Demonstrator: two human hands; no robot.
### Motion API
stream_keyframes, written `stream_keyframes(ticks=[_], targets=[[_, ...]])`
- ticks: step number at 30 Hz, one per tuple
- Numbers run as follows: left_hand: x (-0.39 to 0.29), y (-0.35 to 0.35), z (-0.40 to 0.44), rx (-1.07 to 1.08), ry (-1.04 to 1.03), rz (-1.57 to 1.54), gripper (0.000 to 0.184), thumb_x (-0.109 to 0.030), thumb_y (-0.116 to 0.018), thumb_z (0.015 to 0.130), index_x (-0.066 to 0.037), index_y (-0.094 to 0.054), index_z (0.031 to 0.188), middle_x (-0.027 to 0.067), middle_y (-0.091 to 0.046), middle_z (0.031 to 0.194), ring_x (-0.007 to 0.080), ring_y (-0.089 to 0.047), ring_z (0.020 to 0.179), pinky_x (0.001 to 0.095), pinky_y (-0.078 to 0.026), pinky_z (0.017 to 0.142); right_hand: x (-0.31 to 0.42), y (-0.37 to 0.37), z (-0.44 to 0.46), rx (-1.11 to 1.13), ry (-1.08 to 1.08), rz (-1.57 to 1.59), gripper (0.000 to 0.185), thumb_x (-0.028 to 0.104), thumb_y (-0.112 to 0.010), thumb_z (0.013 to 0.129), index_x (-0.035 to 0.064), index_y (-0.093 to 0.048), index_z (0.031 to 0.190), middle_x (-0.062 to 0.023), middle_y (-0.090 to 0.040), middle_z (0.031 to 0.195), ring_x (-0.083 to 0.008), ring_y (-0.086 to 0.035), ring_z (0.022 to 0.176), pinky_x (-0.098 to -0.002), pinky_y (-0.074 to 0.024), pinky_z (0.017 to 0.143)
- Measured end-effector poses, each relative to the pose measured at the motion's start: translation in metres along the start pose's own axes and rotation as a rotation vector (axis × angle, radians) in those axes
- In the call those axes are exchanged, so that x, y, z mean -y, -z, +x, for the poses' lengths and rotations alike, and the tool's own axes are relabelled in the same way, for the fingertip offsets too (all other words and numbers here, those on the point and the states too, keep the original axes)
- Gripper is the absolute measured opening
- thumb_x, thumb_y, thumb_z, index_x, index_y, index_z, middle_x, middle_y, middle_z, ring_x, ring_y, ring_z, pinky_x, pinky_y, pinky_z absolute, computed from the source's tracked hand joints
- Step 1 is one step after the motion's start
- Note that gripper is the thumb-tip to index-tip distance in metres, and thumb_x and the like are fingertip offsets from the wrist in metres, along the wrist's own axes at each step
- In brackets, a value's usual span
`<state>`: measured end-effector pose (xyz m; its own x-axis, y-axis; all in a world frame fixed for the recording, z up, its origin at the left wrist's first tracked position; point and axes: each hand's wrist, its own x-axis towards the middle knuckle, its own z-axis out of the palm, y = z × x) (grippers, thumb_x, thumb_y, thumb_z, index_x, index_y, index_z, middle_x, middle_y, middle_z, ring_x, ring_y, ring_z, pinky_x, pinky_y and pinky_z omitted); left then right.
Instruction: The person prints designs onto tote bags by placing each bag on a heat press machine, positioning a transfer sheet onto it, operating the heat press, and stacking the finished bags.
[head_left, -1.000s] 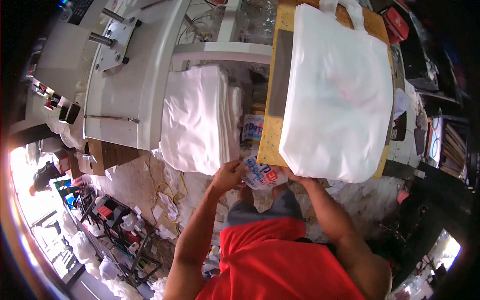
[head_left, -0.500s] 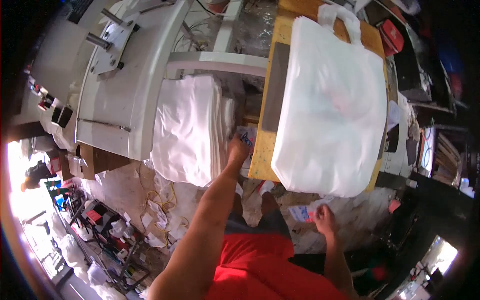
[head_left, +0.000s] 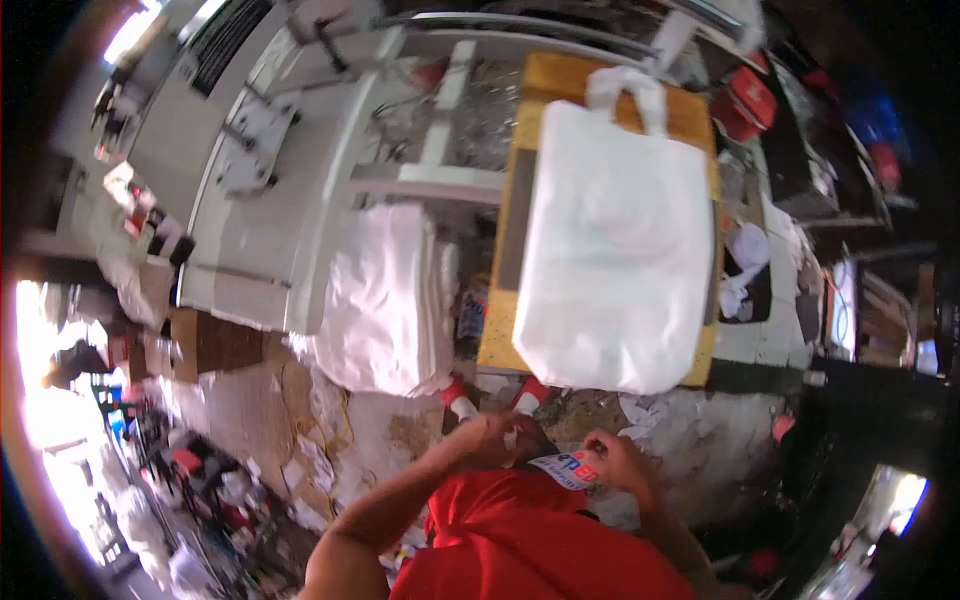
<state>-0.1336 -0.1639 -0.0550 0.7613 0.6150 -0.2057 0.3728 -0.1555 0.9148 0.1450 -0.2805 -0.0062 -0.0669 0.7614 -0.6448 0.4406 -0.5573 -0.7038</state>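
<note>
My right hand [head_left: 618,462] is closed on the edge of a printed sheet [head_left: 563,470] with blue and red lettering, in front of my red shirt. Across from it is my left hand [head_left: 490,438], fingers curled and blurred; what they hold, if anything, I cannot make out. A white bag [head_left: 615,250] with a loop handle lies flat on a yellow board [head_left: 500,340], touched by neither hand. To its left is a stack of white bags [head_left: 375,300]. More printed sheets [head_left: 472,315] show partly in the gap between stack and board.
A white metal machine frame [head_left: 270,240] stands on the left, with a crossbar [head_left: 440,182] behind the stack. At the back right is a red box [head_left: 743,105]. Paper scraps [head_left: 318,465] litter the floor. Dark equipment [head_left: 870,410] stands to the right.
My left hand has drawn back from the printed sheets beside the stack to my waist. My right hand has brought its printed sheet inward and left. The camera view has shifted.
</note>
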Motion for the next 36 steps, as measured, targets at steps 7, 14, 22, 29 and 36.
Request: stream_keyframes(ticks=[7,14,22,29,36], targets=[[-0.118,0.056,0.037,-0.106,0.237,-0.079,0.021,-0.016,-0.068,0.091,-0.004,-0.071,0.109,0.0136,-0.073,0.088,0.0219,-0.072,0.075,0.0336,-0.056,0.066,0.093,0.097,-0.015,0.014,0.279,-0.005,0.056,0.011,-0.079,0.084,0.0089,-0.054,0.134,-0.0080,-0.069,0.101,-0.0184,-0.067,0.090,-0.0353,-0.0554,0.079],[-0.097,0.118,0.167,-0.582,0.038,-0.125,0.028,-0.015,-0.066,0.090,-0.001,-0.067,0.115,0.0155,-0.074,0.089,0.0235,-0.074,0.079,0.0353,-0.056,0.073,0.077,0.212,0.065,-0.850,0.587,0.099,0.052,0.012,-0.073,0.088,0.0010,-0.052,0.134,-0.0091,-0.069,0.091,-0.0166,-0.066,0.077,-0.0314,-0.0537,0.071],[-0.100,0.121,0.224,-0.748,0.094,0.268,0.028,-0.006,-0.064,0.088,-0.003,-0.063,0.116,0.0160,-0.073,0.086,0.0297,-0.073,0.081,0.0400,-0.056,0.075,0.103,0.172,0.093,-1.356,0.909,-0.039,0.029,-0.004,-0.059,0.081,0.0001,-0.054,0.109,-0.0159,-0.058,0.101,-0.0311,-0.059,0.097,-0.0379,-0.0493,0.081],[-0.135,0.106,0.224,-0.706,-0.037,0.231,0.031,-0.010,-0.070,0.086,-0.005,-0.064,0.116,0.0147,-0.073,0.083,0.0249,-0.073,0.075,0.0371,-0.057,0.071,0.119,0.068,0.060,-0.312,1.108,-0.310,0.028,0.005,-0.065,0.078,0.0026,-0.062,0.106,-0.0180,-0.062,0.108,-0.0368,-0.061,0.105,-0.0463,-0.0492,0.093],[-0.099,0.113,0.241,-0.738,0.037,0.259,0.031,-0.009,-0.069,0.086,-0.004,-0.063,0.116,0.0182,-0.073,0.085,0.0326,-0.073,0.079,0.0407,-0.058,0.075,0.102,0.128,0.119,-1.071,0.751,-0.542,0.033,0.014,-0.065,0.084,0.0062,-0.063,0.116,-0.0134,-0.056,0.129,-0.0344,-0.049,0.124,-0.0537,-0.0380,0.104]])
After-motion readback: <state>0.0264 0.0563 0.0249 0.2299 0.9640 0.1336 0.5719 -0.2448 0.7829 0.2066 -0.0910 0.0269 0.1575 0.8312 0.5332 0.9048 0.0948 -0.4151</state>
